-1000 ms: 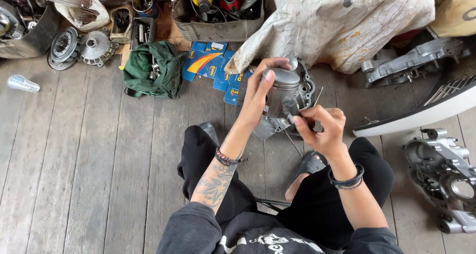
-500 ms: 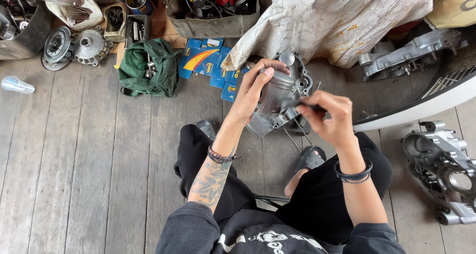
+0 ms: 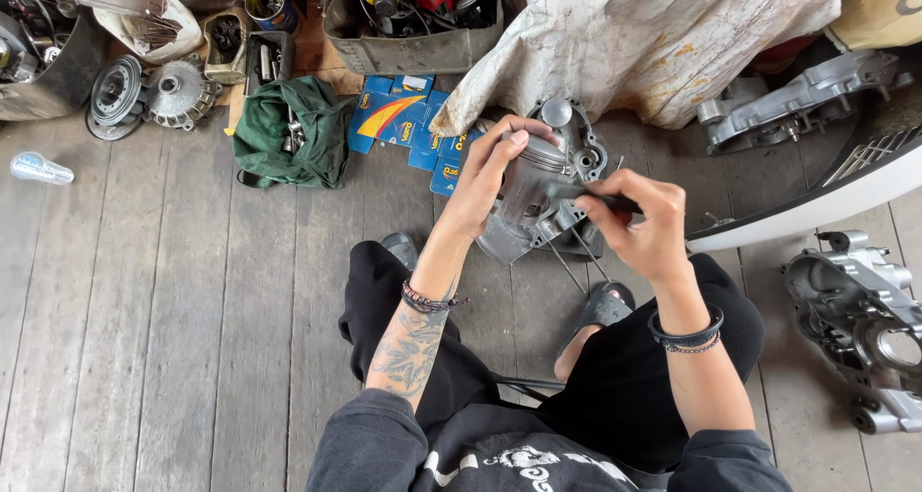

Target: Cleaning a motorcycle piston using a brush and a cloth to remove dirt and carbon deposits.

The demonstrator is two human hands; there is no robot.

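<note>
Our left hand [image 3: 490, 180] curled over the top of a grey engine cylinder [image 3: 538, 190], gripping it, our right hand [image 3: 642, 225] just right of the cylinder, pinching a thin dark tool [image 3: 597, 199] whose tip touches it, green bag [image 3: 288, 132] well left, blue boxes [image 3: 399, 118] between.

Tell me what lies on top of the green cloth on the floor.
A few metal tools lie in the folds of the green cloth, near its middle. The folds cover part of them, so their kind and number cannot be told. Whatever is under the cloth is hidden.
</note>
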